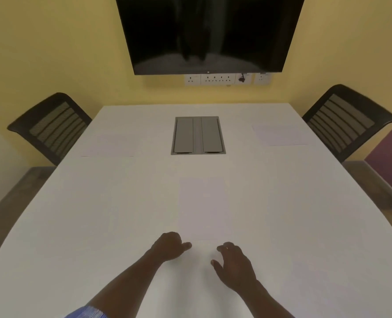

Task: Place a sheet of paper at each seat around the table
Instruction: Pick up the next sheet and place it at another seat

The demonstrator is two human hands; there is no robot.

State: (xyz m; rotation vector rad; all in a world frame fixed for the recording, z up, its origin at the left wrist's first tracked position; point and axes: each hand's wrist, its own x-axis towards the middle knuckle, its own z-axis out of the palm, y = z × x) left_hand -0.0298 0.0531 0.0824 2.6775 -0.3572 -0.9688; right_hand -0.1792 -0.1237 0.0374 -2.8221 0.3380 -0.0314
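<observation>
Resting on the wide white laminate table (pixel 98 226), near its closest edge, both bare hands are seen empty; the left hand (pixel 170 246) is curled into a loose fist with the thumb stuck out to the right, nothing gripped; the right hand (pixel 235 263) is spread loosely, fingers bent and parted, nothing held; a strip of blue patterned sleeve (pixel 87 313) is caught at the bottom edge. Just beyond the hands, the nearest white sheet of paper (pixel 204 207) is laid flat, long side running away from the viewer; its near edge sits just ahead of the left thumb, contact cannot be told. Further out, a grey rectangular cable hatch (pixel 198 135) with two closed flaps is set into the table's middle; a second white paper sheet (pixel 112 145) is laid flat to its left, in front of the left black mesh-backed chair (pixel 50 127); a third white paper sheet (pixel 282 134) is laid flat to its right, in front of the right black mesh-backed chair (pixel 348 120). On the yellow wall (pixel 52 53) behind, a row of white power sockets (pixel 227 79) is mounted under a large dark flat screen (pixel 209 33), switched off.
</observation>
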